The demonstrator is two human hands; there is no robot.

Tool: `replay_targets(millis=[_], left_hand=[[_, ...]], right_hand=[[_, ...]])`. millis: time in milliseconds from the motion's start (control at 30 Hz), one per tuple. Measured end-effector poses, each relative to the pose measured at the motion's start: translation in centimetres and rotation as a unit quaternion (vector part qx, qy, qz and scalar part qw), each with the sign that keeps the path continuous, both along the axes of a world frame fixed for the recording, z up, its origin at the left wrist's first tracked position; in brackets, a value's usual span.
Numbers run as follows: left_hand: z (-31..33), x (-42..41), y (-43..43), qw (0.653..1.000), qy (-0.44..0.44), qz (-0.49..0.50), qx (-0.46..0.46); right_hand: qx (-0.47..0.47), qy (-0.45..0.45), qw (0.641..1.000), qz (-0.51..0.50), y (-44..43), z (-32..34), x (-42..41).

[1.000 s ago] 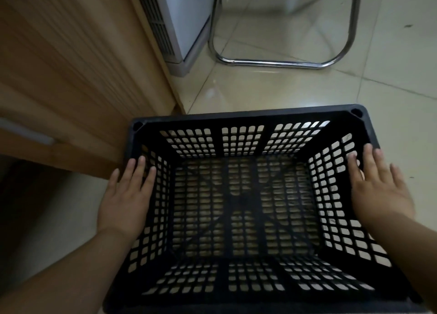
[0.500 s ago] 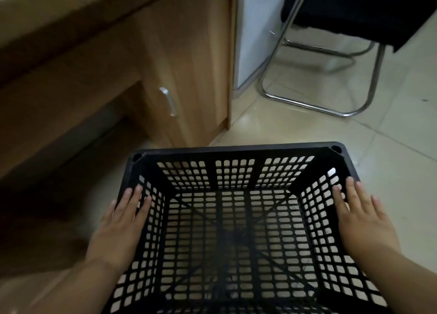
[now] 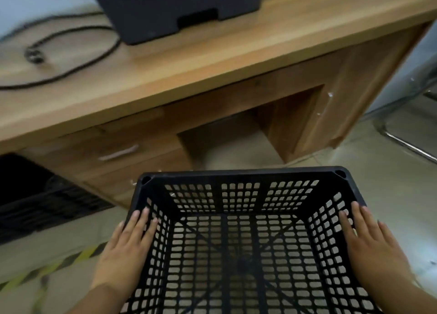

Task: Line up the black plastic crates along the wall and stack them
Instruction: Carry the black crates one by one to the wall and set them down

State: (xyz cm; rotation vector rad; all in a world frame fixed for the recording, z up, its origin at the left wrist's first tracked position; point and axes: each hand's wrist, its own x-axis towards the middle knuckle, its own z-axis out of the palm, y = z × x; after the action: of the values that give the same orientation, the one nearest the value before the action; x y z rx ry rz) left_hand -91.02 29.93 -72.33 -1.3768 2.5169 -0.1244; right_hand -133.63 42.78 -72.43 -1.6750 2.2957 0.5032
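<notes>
I hold an empty black plastic crate (image 3: 241, 174) with lattice walls and floor, raised above the floor in front of me. My left hand (image 3: 125, 250) presses flat against its left wall from outside, fingers stretched forward. On the opposite wall my right hand (image 3: 371, 245) presses the same way. Both palms clamp the crate between them. At the far left, low down, a second black crate (image 3: 35, 202) sits on the floor beside the desk, blurred and partly cut off.
A wooden desk (image 3: 212, 61) stands just ahead, with a drawer handle (image 3: 118, 152) and an open knee space (image 3: 236, 136). A dark device (image 3: 179, 9) and a black cable (image 3: 71, 56) lie on top. A chrome chair leg (image 3: 406, 143) is at right. Yellow-black tape (image 3: 47, 271) marks the floor.
The view has swung up and left: the desk top, device and cable have come into sight, and the chair has slid off to the right. Both hands keep their hold on the crate.
</notes>
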Motion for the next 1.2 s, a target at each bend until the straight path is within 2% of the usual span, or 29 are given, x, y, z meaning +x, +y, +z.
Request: replay_targets(millis=[100,167,267,333,467,600,867,1067,1200], left_hand=[[0.3,9.9,3.3,0.999,0.015,0.031,0.001],[0.4,17.5,5.7,0.999,0.010,0.033,-0.001],[2.9,27.1,8.6,0.998,0.020,0.050,-0.034],[5.2,33.5,10.0,0.996,-0.001,0.089,-0.029],[9.0,45.0,12.0,0.991,-0.038,0.113,-0.067],[11.0,54.6,13.0,0.982,-0.049,0.165,-0.078],[11.1,62.9,9.0,0.968,-0.076,0.208,-0.116],[10.6,65.6,0.2,0.969,-0.066,0.191,-0.142],[10.6,67.1,-7.0,0.973,-0.076,0.187,-0.109]], right_hand=[[-0.081,0.013,0.990,0.114,-0.1,-0.7,6.9],[0.022,0.025,0.993,0.113,-0.8,1.4,13.8],[0.022,0.013,0.989,0.148,-2.0,2.5,24.0],[0.051,-0.018,0.990,0.132,-2.9,3.2,30.6],[0.029,0.006,0.980,0.196,-5.2,4.9,43.0],[0.002,0.024,0.962,0.273,-7.5,6.0,52.1],[-0.020,0.062,0.950,0.307,-13.7,6.7,60.6],[0.015,0.093,0.954,0.285,-21.8,7.6,63.1],[0.010,0.114,0.956,0.272,-27.5,8.5,64.4]])
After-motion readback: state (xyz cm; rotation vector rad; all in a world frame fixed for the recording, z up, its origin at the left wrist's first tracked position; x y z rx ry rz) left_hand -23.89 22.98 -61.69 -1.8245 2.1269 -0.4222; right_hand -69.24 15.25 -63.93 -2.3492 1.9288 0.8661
